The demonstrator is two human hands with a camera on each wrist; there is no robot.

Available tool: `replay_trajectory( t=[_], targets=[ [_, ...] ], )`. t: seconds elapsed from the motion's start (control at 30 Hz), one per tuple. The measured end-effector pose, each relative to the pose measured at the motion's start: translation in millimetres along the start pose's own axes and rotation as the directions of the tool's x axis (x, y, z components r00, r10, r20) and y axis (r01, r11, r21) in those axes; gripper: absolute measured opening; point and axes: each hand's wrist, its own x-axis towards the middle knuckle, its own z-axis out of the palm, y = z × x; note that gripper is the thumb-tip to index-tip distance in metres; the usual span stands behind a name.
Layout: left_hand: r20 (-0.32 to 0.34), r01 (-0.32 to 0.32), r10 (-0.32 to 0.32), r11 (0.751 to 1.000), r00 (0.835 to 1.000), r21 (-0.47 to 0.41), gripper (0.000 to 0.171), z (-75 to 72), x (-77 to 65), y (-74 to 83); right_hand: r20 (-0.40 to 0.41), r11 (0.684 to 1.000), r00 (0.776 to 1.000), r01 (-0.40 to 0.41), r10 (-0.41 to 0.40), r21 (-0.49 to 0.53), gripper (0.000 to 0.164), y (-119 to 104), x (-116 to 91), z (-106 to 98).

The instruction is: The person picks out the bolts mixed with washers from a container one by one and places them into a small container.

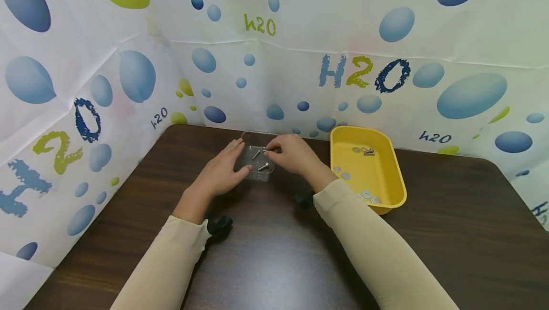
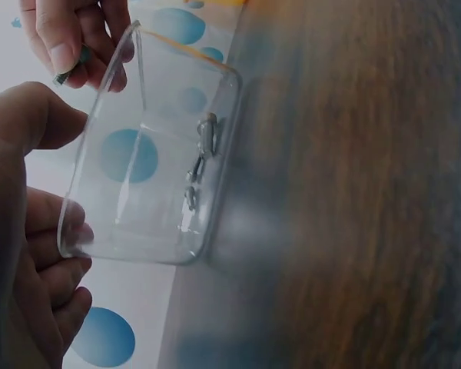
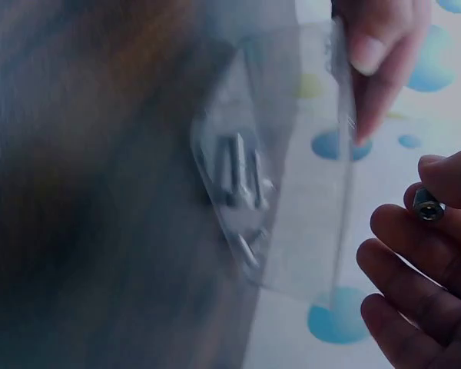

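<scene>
A clear plastic box (image 1: 257, 175) stands on the table with several metal bolts (image 1: 263, 166) lying on its floor. My left hand (image 1: 220, 169) holds the box at its left side, thumb by the near rim and fingers along the wall. Over the box's right edge, my right hand (image 1: 296, 155) pinches one small metal bolt (image 3: 429, 206) between thumb and index finger. The socket end of that bolt faces the right wrist camera, while the other fingers are loosely bent.
To the right stands a yellow tray (image 1: 399, 184) with several flat washers (image 1: 366, 194) and a few bolts (image 1: 369, 152) in it. A white sheet with blue drops (image 1: 274, 112) hangs behind the dark wooden table (image 1: 266, 253) and along its left side.
</scene>
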Motion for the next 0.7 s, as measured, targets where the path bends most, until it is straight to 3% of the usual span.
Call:
replay_trajectory(
  t=[0.43,0.7],
  targets=[
    [0.021,0.036,-0.035,0.998,0.999,-0.044,0.073,6.2,-0.2,-11.3,0.03,0.99,0.99,0.141,-0.14,-0.024,0.022,-11.1,3.6,34.5],
    [0.003,0.02,-0.02,0.998,1.0,-0.058,0.071,7.4,-0.2,-18.5,0.048,0.993,0.992,0.118,-0.118,-0.004,0.023,-11.2,9.9,43.2]
  ],
)
